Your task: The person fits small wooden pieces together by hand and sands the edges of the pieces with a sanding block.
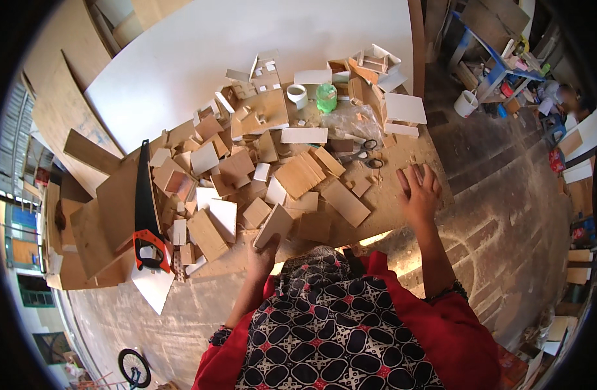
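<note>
Near the front edge of the table, my left hand [262, 255] is closed around the lower end of a small wooden board [274, 224], which is tilted up. My right hand [419, 192] rests on the bare right part of the tabletop [402, 156], palm down with fingers spread, and holds nothing. Scissors [365, 153] with dark handles lie just beyond it to the left. Many loose wood offcuts [300, 174] are heaped across the left and middle of the table, next to my left hand.
A handsaw [146, 201] with an orange and black handle lies at the left. Behind the offcuts are a white cup [297, 97], a green container [326, 99] and small wooden box models [406, 110]. A white bucket [466, 104] stands at the far right beside a blue-framed table [500, 62].
</note>
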A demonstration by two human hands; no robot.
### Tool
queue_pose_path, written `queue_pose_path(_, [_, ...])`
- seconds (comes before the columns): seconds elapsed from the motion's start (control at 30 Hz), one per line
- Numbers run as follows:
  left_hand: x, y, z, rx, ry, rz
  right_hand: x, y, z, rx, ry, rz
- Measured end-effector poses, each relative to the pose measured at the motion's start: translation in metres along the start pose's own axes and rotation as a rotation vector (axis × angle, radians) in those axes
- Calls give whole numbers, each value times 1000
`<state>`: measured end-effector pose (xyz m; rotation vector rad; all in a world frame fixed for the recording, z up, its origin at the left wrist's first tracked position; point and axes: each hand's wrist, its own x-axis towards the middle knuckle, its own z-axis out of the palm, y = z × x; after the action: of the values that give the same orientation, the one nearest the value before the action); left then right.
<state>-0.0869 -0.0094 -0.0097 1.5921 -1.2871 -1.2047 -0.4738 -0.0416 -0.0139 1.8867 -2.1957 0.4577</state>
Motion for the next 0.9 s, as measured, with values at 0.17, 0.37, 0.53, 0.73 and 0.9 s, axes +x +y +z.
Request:
queue_pose_path(0.17, [-1,-1,2,-34,19,-16,-9,-81,-28,499,-431,-205])
queue_pose_path(0.37, [-14,6,6,13,53,16,-11,-103,-4,427,-485,-222])
queue_pose_path(0.53, [-24,6,5,-5,59,-37,-3,-108,-1,410,-453,-246])
queue_pose_path(0.73, [-31,4,9,-40,117,-108,13,-101,10,382,-404,-326])
queue_pose_path(0.9, [-27,-16,9,-177,175,-112,40,-107,9,430,-452,-419])
